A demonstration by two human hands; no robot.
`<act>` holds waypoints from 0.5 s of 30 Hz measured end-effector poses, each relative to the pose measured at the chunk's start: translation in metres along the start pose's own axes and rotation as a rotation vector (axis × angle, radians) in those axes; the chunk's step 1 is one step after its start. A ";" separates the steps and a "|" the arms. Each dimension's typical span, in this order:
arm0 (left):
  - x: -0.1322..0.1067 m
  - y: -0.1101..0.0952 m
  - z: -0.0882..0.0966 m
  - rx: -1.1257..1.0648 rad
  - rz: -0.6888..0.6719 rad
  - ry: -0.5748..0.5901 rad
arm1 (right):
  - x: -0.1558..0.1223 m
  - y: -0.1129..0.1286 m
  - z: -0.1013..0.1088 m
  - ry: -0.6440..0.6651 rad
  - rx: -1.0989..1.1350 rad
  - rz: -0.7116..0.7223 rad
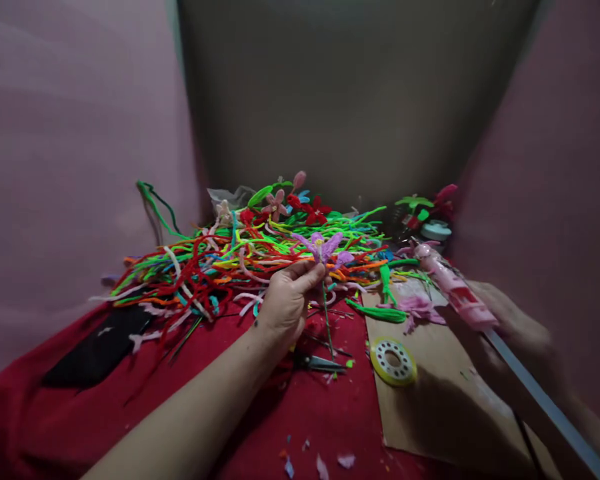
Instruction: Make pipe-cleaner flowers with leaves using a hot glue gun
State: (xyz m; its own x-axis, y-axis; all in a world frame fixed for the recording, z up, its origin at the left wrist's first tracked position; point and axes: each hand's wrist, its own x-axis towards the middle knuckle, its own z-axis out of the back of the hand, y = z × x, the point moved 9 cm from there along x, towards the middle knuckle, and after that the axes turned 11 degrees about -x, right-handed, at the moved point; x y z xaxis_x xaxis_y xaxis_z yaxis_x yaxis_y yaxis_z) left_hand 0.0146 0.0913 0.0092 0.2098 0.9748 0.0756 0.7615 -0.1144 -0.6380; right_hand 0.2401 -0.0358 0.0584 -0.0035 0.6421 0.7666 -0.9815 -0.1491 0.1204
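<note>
My left hand pinches a purple pipe-cleaner flower just under its petals, the thin wire stem hanging down from my fingers. My right hand, blurred by motion, is wrapped round a pink glue gun with a long white glue stick running out of its back. The gun's tip points up and left, a short way to the right of the flower.
A big heap of coloured pipe cleaners lies behind my hands on a red cloth. Finished flowers sit at the back. Scissors, a roll of tape on brown cardboard, and a black phone-like slab lie nearby.
</note>
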 end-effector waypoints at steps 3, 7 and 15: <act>-0.001 -0.001 -0.002 0.004 -0.007 0.006 | -0.012 -0.033 0.009 0.076 -0.131 -0.068; -0.002 0.001 -0.005 0.015 -0.002 0.019 | -0.041 -0.076 -0.004 0.325 -0.330 -0.247; -0.004 0.003 -0.006 -0.006 0.006 0.025 | -0.062 -0.106 -0.019 0.597 -0.622 -0.284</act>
State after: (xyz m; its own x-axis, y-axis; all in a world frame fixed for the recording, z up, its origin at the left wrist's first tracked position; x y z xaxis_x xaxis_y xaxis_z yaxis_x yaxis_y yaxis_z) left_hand 0.0198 0.0863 0.0116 0.2296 0.9690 0.0915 0.7637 -0.1211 -0.6341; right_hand 0.3409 -0.0457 -0.0142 0.3255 0.9017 0.2844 -0.8865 0.3957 -0.2400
